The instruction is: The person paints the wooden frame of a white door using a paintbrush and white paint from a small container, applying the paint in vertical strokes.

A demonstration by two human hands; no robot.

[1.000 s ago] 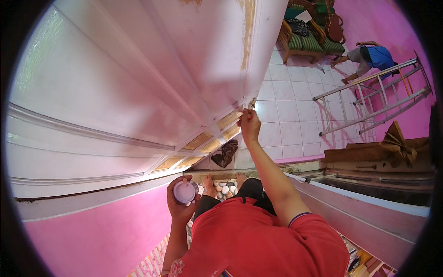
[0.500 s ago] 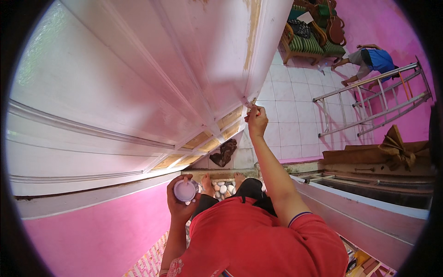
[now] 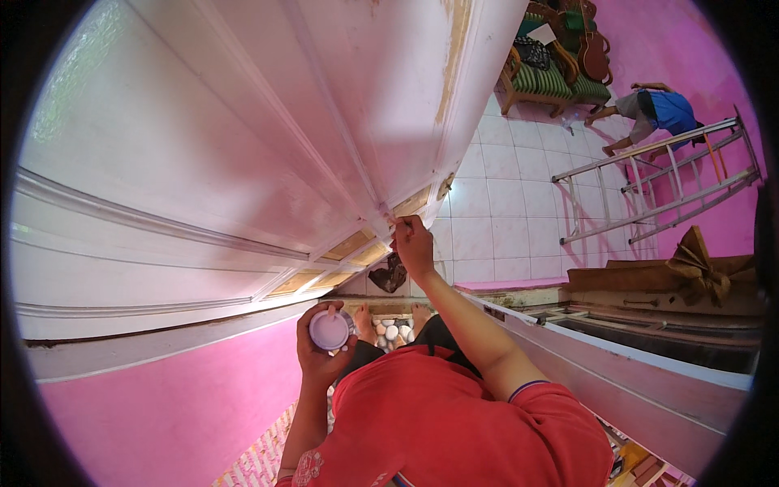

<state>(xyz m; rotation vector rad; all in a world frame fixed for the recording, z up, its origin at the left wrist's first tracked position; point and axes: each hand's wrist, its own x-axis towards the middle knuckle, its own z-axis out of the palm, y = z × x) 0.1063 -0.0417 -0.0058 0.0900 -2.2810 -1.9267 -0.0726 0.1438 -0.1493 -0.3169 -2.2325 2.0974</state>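
Observation:
My left hand (image 3: 319, 365) is wrapped round a small round tub of pale pinkish-white paint (image 3: 329, 331), held level in front of my body. My right hand (image 3: 415, 246) is closed in a pinch on a small paintbrush (image 3: 388, 217), mostly hidden by the fingers. Its tip reaches a raised moulding on the white panelled door (image 3: 268, 122). Bare yellowish panels (image 3: 353, 243) show beside the hand, between white strips. A door handle (image 3: 445, 187) sits on the door's edge just past my fingers.
An aluminium ladder (image 3: 649, 183) stands at the right, with another person in blue (image 3: 672, 111) bent low behind it. Green striped chairs (image 3: 544, 81) are at the far wall. A dark crumpled bag (image 3: 389, 276) lies on the tiled floor (image 3: 507, 195). Pebbles (image 3: 393, 332) lie by my feet.
My right hand has moved left and nearer to me, from the door's edge by the handle to the inner moulding. The left hand still holds the tub in nearly the same place.

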